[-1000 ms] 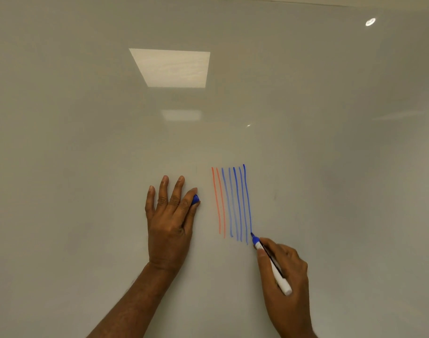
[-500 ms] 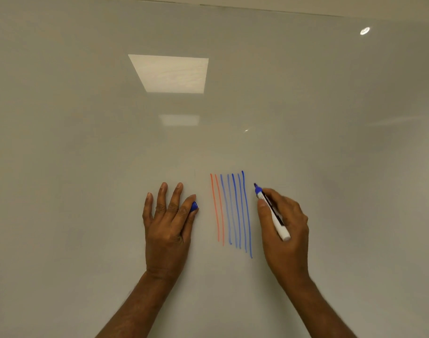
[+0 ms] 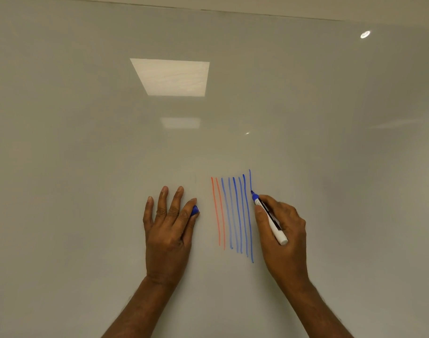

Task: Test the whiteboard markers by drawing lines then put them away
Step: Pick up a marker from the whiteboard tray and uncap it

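marker [image 3: 269,217]: white barrel, blue tip | cap [image 3: 195,211]: blue | lines [image 3: 235,213]: orange, blue | whiteboard [image 3: 86,167]: grey-white

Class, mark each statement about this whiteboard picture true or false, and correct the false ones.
1. The right hand holds a blue marker with its tip on the whiteboard. True.
2. The marker is capped. False: its blue cap is pinched in the left hand.
3. Two orange-red lines stand left of the blue lines. True.
4. The left hand hangs clear of the board. False: it rests flat on it.
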{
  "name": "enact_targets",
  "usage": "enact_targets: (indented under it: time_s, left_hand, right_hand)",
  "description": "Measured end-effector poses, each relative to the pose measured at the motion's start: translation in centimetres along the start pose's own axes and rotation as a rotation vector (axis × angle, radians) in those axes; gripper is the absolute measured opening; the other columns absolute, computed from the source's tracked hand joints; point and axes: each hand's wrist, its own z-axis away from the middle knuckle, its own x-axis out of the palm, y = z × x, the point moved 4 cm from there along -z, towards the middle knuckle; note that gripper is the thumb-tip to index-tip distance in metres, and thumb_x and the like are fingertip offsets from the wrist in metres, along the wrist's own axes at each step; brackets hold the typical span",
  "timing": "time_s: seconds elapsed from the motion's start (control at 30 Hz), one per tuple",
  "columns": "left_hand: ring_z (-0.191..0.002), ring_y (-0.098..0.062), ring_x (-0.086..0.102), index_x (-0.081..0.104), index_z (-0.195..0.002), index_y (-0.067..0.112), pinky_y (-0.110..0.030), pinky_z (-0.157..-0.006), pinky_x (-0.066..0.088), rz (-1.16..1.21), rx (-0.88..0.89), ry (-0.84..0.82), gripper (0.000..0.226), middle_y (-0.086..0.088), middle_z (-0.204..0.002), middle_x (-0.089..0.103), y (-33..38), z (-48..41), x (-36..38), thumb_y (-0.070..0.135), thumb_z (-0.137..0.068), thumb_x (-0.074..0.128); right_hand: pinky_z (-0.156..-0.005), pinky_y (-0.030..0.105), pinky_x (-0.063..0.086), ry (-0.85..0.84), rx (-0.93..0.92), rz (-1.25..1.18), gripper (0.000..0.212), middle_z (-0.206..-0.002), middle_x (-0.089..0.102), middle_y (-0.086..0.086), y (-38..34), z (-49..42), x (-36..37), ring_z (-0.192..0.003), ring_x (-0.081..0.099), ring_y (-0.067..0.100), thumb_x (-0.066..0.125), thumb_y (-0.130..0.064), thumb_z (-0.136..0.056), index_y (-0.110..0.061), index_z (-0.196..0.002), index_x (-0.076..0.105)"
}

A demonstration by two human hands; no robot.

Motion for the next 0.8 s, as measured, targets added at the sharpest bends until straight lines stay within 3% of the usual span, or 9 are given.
enact_targets:
  time_s: [0.13, 0.2, 0.33, 0.5, 0.6, 0.7, 0.8]
  left_hand:
    - [-0.145, -0.034, 0.044, 0.069, -0.129, 0.010, -0.060, -0.119, 0.029, -0.004, -0.002, -0.003, 0.034, -0.013, -0.144, 0.058, 0.1, -0.1, 0.0, 0.024, -0.099, 0.064]
    - [-0.145, -0.035, 0.044, 0.069, -0.130, 0.010, -0.061, -0.119, 0.029, -0.004, -0.004, -0.005, 0.034, -0.013, -0.144, 0.058, 0.1, -0.1, 0.0, 0.024, -0.099, 0.065]
    - [-0.145, -0.035, 0.044, 0.068, -0.130, 0.010, -0.061, -0.119, 0.030, -0.006, -0.002, -0.007, 0.035, -0.013, -0.144, 0.058, 0.1, 0.0, 0.0, 0.023, -0.098, 0.066]
    - [-0.145, -0.035, 0.043, 0.067, -0.131, 0.010, -0.061, -0.119, 0.029, 0.003, 0.000, -0.011, 0.035, -0.013, -0.144, 0.057, 0.0, 0.0, 0.0, 0.025, -0.100, 0.063]
    - [-0.145, -0.035, 0.044, 0.068, -0.130, 0.010, -0.061, -0.119, 0.030, 0.010, 0.004, -0.004, 0.034, -0.013, -0.143, 0.058, 0.1, -0.1, 0.0, 0.026, -0.101, 0.061]
    - [-0.146, -0.033, 0.043, 0.068, -0.130, 0.010, -0.060, -0.120, 0.028, 0.049, -0.018, -0.021, 0.034, -0.011, -0.144, 0.058, 0.0, -0.1, 0.0, 0.026, -0.101, 0.061]
    - [-0.149, -0.027, 0.039, 0.067, -0.131, 0.009, -0.057, -0.123, 0.024, 0.148, -0.078, -0.088, 0.036, -0.009, -0.145, 0.058, -0.2, -0.2, -0.7, 0.024, -0.099, 0.062]
  right_hand:
    - [-0.087, 0.044, 0.052, -0.014, 0.043, 0.027, 0.032, -0.104, 0.065, -0.012, 0.8, 4.1, -1.3, -0.100, 0.064, 0.014, 0.056, -0.036, -0.095, -0.024, -0.121, 0.069]
    - [-0.089, 0.031, 0.049, -0.017, 0.051, 0.053, 0.033, -0.102, 0.063, -0.015, 1.3, 6.0, -1.8, -0.099, 0.062, 0.008, 0.056, -0.039, -0.093, -0.025, -0.118, 0.070]
    - [-0.077, 0.009, 0.047, -0.007, 0.082, 0.059, 0.034, -0.091, 0.067, 0.000, 2.8, 8.8, -2.3, -0.088, 0.062, 0.000, 0.062, -0.044, -0.088, -0.019, -0.109, 0.073]
    - [-0.073, -0.004, 0.041, -0.008, 0.157, 0.024, 0.069, -0.079, 0.064, 0.000, 3.0, 10.1, -2.6, -0.084, 0.059, -0.018, 0.050, -0.073, -0.086, -0.010, -0.102, 0.073]
    - [-0.074, 0.003, 0.048, 0.027, 0.222, 0.020, 0.056, -0.081, 0.068, -0.001, 3.1, 10.0, -3.0, -0.088, 0.061, -0.016, 0.057, -0.070, -0.081, -0.019, -0.099, 0.074]
    - [-0.075, 0.027, 0.054, 0.030, 0.344, -0.084, 0.028, -0.083, 0.073, -0.001, 1.1, 10.0, -3.3, -0.088, 0.068, 0.008, 0.066, -0.055, -0.080, -0.031, -0.094, 0.073]
    - [-0.069, 0.023, 0.055, -0.071, 0.412, -0.264, 0.015, -0.075, 0.072, 0.005, -2.5, 9.2, -3.0, -0.074, 0.070, 0.017, 0.070, -0.033, -0.086, -0.021, -0.094, 0.070]
